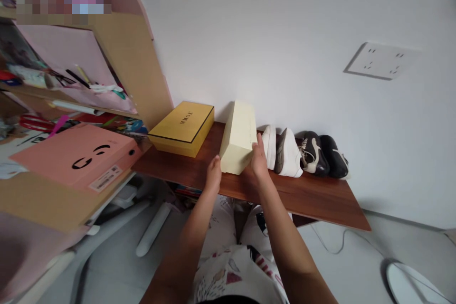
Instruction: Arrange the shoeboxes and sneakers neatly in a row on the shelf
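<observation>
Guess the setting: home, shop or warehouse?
Probably a home, a bedroom or study corner: shoes lined up on a low shelf, a cluttered desk hutch with stationery, and a socket. The left hand and right hand grip a cream box.

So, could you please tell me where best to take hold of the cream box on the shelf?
Take the cream box by its two long side faces near the front end, pressing from both sides, from the front of the shelf. It stands narrow on edge, wall behind, white shoes close on its right.
</observation>
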{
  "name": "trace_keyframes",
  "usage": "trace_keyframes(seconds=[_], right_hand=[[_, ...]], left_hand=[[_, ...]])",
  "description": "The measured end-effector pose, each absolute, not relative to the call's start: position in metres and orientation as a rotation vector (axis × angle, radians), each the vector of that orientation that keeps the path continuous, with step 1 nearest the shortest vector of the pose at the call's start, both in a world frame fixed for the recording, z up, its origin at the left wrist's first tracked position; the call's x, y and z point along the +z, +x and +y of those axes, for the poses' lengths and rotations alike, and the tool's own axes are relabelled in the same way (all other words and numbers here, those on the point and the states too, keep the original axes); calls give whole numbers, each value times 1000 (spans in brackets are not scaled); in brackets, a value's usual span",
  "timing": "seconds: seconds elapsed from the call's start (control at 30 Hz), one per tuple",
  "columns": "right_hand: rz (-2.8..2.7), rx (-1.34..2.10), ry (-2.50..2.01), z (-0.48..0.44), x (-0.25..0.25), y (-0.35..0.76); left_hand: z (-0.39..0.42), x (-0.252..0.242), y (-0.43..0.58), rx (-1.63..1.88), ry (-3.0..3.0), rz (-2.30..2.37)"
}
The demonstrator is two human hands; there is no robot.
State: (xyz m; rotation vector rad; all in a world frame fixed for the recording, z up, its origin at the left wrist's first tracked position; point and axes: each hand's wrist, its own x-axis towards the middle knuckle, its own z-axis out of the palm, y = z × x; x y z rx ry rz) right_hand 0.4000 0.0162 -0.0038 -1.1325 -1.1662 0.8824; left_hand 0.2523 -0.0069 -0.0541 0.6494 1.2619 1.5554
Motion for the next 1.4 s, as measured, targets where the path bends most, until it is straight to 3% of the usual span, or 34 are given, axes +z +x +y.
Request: trace_keyframes(seconds=[0.27,0.9,1.4], right_hand=[[-1138,869,-1103,7,-7,429],[-1166,983,-1113,-25,-46,380],[-1165,1059,-1175,2,-62,375]], left_hand=[[-13,-39,257,1255,285,1026],[9,-36,201,1715,682,1400],[31,-39,196,1729,801,1393]])
